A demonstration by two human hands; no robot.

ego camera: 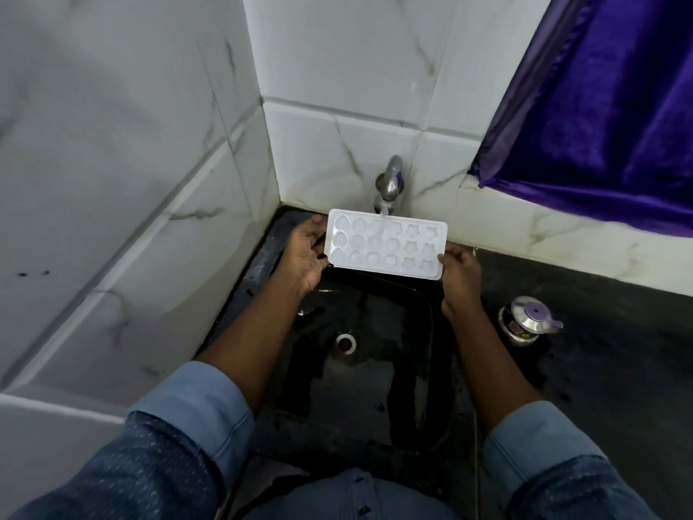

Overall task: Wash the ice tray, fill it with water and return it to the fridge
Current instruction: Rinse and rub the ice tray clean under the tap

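Note:
A white ice tray with several shaped moulds is held level over the black sink, cavities facing up. My left hand grips its left short edge. My right hand grips its front right corner. The steel tap sticks out of the tiled wall just above the tray's far edge, and a thin stream of water falls from it into a mould in the far row.
White marble-look tiles close the corner on the left and behind. A dark counter runs to the right and carries a small steel lidded pot. A purple curtain hangs at the upper right. The sink drain lies below the tray.

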